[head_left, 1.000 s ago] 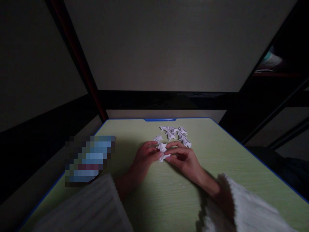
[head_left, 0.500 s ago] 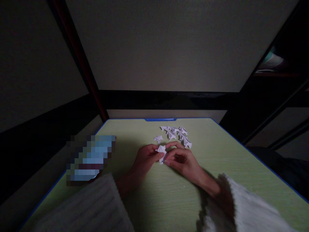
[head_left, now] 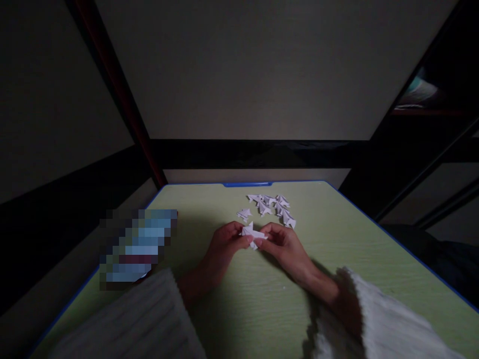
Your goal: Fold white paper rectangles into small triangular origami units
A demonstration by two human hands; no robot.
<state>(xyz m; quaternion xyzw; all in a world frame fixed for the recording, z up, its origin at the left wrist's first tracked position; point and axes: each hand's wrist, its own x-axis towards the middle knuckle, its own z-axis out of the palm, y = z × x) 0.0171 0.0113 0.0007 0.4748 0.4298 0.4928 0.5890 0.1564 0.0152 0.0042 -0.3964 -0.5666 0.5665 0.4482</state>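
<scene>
Both of my hands meet over the middle of a pale green table [head_left: 239,304]. My left hand [head_left: 224,244] and my right hand [head_left: 282,244] each pinch one small white folded paper piece [head_left: 251,234] between thumb and fingers, just above the tabletop. Beyond it lies a single folded paper piece [head_left: 244,214], and farther back a cluster of several similar white folded pieces [head_left: 273,205]. White knitted sleeves cover both my forearms.
A blurred blue and dark object [head_left: 136,247] lies at the table's left edge. The table has a blue rim [head_left: 249,184]. Dark bed-frame bars and a red post [head_left: 119,94] rise behind it, before a plain wall.
My fingers have shifted on the folded piece, turning it slightly. The hands stay in the same place.
</scene>
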